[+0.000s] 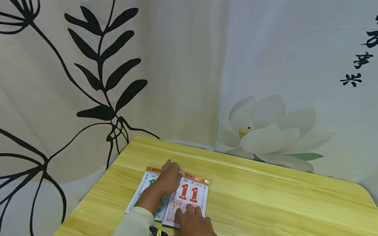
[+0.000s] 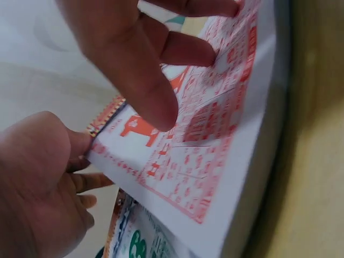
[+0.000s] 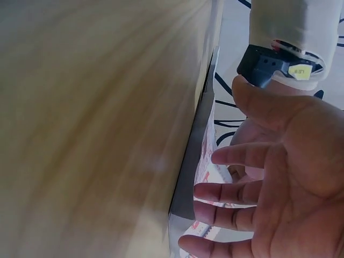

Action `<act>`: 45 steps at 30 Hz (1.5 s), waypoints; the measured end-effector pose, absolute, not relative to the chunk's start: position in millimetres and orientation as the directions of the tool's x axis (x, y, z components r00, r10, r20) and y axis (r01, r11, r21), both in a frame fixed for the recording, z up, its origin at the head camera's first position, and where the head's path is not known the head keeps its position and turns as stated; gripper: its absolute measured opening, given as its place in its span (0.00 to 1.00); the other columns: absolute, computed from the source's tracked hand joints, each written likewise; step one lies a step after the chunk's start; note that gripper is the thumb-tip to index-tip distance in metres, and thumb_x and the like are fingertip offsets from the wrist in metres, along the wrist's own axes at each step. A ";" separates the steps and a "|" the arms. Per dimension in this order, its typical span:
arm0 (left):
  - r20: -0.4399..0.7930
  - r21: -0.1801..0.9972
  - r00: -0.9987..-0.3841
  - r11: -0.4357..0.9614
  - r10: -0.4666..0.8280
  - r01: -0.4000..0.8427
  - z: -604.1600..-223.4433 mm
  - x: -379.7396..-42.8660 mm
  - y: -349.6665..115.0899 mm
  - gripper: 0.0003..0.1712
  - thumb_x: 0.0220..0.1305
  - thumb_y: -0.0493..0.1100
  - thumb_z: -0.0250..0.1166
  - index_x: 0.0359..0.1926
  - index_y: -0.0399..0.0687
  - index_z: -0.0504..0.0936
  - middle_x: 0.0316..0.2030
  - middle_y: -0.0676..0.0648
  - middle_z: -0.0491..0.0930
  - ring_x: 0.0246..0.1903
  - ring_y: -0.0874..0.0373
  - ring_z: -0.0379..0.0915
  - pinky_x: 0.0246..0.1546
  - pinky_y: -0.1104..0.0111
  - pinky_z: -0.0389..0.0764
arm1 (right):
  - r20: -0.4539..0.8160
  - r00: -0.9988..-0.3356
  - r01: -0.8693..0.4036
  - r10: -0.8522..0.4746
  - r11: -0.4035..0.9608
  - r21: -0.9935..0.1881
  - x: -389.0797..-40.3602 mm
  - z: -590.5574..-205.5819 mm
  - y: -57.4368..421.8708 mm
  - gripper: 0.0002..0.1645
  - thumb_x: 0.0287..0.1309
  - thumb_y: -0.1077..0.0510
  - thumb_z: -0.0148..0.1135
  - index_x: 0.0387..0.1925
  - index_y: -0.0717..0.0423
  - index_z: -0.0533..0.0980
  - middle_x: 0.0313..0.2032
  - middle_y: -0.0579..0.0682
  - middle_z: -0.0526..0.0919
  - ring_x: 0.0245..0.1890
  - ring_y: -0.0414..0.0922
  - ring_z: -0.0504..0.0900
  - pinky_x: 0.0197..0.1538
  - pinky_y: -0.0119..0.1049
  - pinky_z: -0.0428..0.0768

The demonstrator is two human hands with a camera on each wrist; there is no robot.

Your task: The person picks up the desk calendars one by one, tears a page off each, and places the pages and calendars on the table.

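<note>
A tear-off calendar pad with a red 11 (image 1: pixel 195 191) lies on the wooden table, its top edge bound with a gold and red strip. My left hand (image 1: pixel 169 179) is at its upper left corner; in the left wrist view the thumb of the left hand (image 2: pixel 37 183) pinches that corner, fingers behind it. The fingertips of my right hand (image 1: pixel 195 231) rest on the printed lower part of the page. In the right wrist view the right hand (image 3: pixel 301 177) has its fingers extended. A second pad with green print (image 1: pixel 161 208) lies to the left, partly covered by the left forearm.
The yellow wooden table (image 1: pixel 287 224) extends widely to the right. Behind it hangs a pale curtain (image 1: pixel 181 71) with black plant drawings and a lotus. A small black device (image 1: pixel 158 235) is strapped to the left wrist.
</note>
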State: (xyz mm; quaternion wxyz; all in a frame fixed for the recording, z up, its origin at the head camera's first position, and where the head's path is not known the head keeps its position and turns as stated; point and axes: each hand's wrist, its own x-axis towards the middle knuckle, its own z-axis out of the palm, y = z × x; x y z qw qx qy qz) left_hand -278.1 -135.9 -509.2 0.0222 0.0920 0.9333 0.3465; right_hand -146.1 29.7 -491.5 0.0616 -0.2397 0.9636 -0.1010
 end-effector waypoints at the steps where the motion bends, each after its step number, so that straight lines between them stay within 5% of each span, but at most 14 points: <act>1: 0.035 0.670 -0.982 0.724 0.187 0.162 -508.9 -276.7 -135.6 0.10 0.88 0.38 0.48 0.49 0.39 0.75 0.55 0.33 0.79 0.86 0.28 0.41 0.86 0.35 0.40 | -0.070 -0.877 -0.451 -0.475 0.865 -0.222 -146.0 -491.1 29.5 0.43 0.54 0.31 0.81 0.63 0.49 0.80 0.61 0.57 0.81 0.57 0.58 0.80 0.46 0.59 0.86; 3: 0.050 0.705 -0.981 0.688 0.189 0.168 -509.0 -273.7 -134.6 0.10 0.89 0.39 0.47 0.51 0.39 0.73 0.55 0.32 0.79 0.85 0.27 0.46 0.86 0.33 0.43 | -0.073 -0.875 -0.455 -0.478 0.864 -0.216 -146.1 -490.3 29.5 0.42 0.55 0.31 0.80 0.63 0.49 0.80 0.59 0.56 0.81 0.55 0.57 0.80 0.45 0.57 0.86; 5: 0.050 0.729 -0.981 0.665 0.188 0.165 -508.4 -270.7 -133.2 0.11 0.91 0.42 0.45 0.52 0.41 0.70 0.54 0.33 0.78 0.82 0.27 0.54 0.82 0.33 0.56 | -0.077 -0.872 -0.458 -0.482 0.863 -0.215 -146.2 -489.3 29.8 0.42 0.56 0.31 0.80 0.64 0.49 0.80 0.58 0.56 0.81 0.54 0.56 0.80 0.45 0.57 0.86; 8: 0.044 0.755 -0.981 0.637 0.189 0.157 -506.2 -265.8 -131.4 0.13 0.92 0.46 0.43 0.57 0.43 0.68 0.51 0.36 0.79 0.63 0.32 0.76 0.62 0.40 0.77 | -0.083 -0.871 -0.458 -0.485 0.861 -0.219 -146.2 -487.8 30.8 0.42 0.57 0.31 0.79 0.65 0.49 0.80 0.60 0.56 0.81 0.56 0.57 0.80 0.48 0.57 0.86; 10: 0.037 0.766 -0.981 0.624 0.192 0.151 -504.5 -263.4 -130.2 0.14 0.92 0.49 0.43 0.60 0.44 0.67 0.50 0.38 0.79 0.51 0.39 0.80 0.48 0.49 0.78 | -0.086 -0.870 -0.457 -0.485 0.860 -0.227 -146.3 -487.3 31.9 0.42 0.58 0.31 0.79 0.65 0.49 0.80 0.60 0.57 0.82 0.57 0.58 0.81 0.49 0.58 0.86; 12: 0.036 0.778 -0.979 0.609 0.200 0.153 -502.6 -261.6 -129.2 0.16 0.92 0.50 0.42 0.63 0.44 0.67 0.53 0.36 0.80 0.43 0.46 0.77 0.43 0.53 0.77 | -0.093 -0.869 -0.453 -0.485 0.858 -0.242 -146.2 -486.6 33.5 0.41 0.59 0.31 0.78 0.65 0.49 0.79 0.61 0.58 0.82 0.59 0.58 0.81 0.52 0.60 0.86; 18: 0.048 0.813 -0.976 0.559 0.213 0.162 -496.4 -256.7 -127.0 0.19 0.92 0.52 0.43 0.66 0.43 0.66 0.62 0.29 0.79 0.54 0.41 0.80 0.49 0.47 0.79 | -0.108 -0.872 -0.428 -0.478 0.849 -0.311 -145.7 -483.7 40.6 0.42 0.61 0.34 0.78 0.68 0.50 0.78 0.67 0.60 0.81 0.66 0.60 0.81 0.58 0.66 0.84; 25: 0.062 0.869 -0.977 0.470 0.205 0.153 -482.9 -254.3 -123.3 0.19 0.92 0.50 0.45 0.65 0.41 0.66 0.43 0.36 0.77 0.32 0.52 0.68 0.37 0.60 0.73 | -0.033 -0.868 -0.460 -0.496 0.827 -0.323 -143.8 -478.6 49.7 0.38 0.62 0.35 0.78 0.64 0.49 0.78 0.55 0.53 0.82 0.54 0.52 0.84 0.45 0.57 0.85; 31: 0.027 0.906 -0.990 0.414 0.141 0.084 -472.3 -248.5 -119.0 0.20 0.91 0.51 0.45 0.68 0.42 0.69 0.40 0.40 0.75 0.29 0.55 0.65 0.35 0.62 0.72 | 0.036 -0.884 -0.456 -0.467 0.842 -0.287 -137.2 -471.4 52.9 0.50 0.63 0.34 0.77 0.77 0.51 0.71 0.61 0.57 0.83 0.58 0.54 0.85 0.45 0.57 0.85; 35: 0.010 0.941 -0.995 0.336 0.102 0.044 -466.7 -243.6 -114.1 0.23 0.91 0.50 0.46 0.71 0.40 0.70 0.55 0.33 0.78 0.49 0.44 0.79 0.52 0.49 0.82 | 0.074 -0.896 -0.440 -0.438 0.854 -0.279 -126.7 -464.7 58.5 0.53 0.62 0.34 0.78 0.79 0.51 0.69 0.67 0.60 0.82 0.64 0.60 0.85 0.50 0.63 0.86; 38: 0.000 0.964 -0.997 0.264 0.083 0.022 -461.9 -239.8 -109.2 0.26 0.90 0.51 0.47 0.73 0.38 0.70 0.73 0.31 0.71 0.72 0.34 0.70 0.70 0.37 0.74 | 0.101 -0.902 -0.432 -0.421 0.856 -0.284 -118.4 -459.2 63.7 0.53 0.62 0.34 0.78 0.80 0.52 0.69 0.69 0.62 0.81 0.66 0.62 0.84 0.53 0.66 0.85; 40: -0.023 0.974 -0.997 0.224 0.073 -0.006 -458.1 -237.3 -105.5 0.27 0.90 0.52 0.47 0.74 0.38 0.69 0.77 0.30 0.67 0.75 0.33 0.66 0.70 0.37 0.74 | 0.126 -0.901 -0.433 -0.414 0.857 -0.279 -114.0 -456.3 66.7 0.53 0.63 0.34 0.77 0.80 0.52 0.68 0.69 0.62 0.81 0.66 0.62 0.84 0.52 0.66 0.86; 42: -0.041 0.982 -0.997 0.187 0.062 -0.028 -453.8 -234.8 -101.2 0.27 0.90 0.52 0.47 0.74 0.38 0.69 0.77 0.30 0.66 0.63 0.38 0.73 0.59 0.46 0.79 | 0.152 -0.899 -0.437 -0.410 0.857 -0.274 -110.6 -454.5 69.0 0.53 0.63 0.34 0.77 0.80 0.52 0.69 0.66 0.61 0.82 0.63 0.60 0.85 0.49 0.62 0.86; 45: -0.073 0.992 -0.996 0.108 0.055 -0.067 -446.8 -230.6 -94.4 0.27 0.90 0.52 0.47 0.75 0.38 0.68 0.75 0.31 0.66 0.44 0.51 0.71 0.44 0.60 0.75 | 0.189 -0.897 -0.439 -0.401 0.858 -0.267 -105.9 -452.9 71.0 0.53 0.63 0.34 0.77 0.80 0.52 0.68 0.62 0.60 0.84 0.57 0.57 0.86 0.44 0.58 0.86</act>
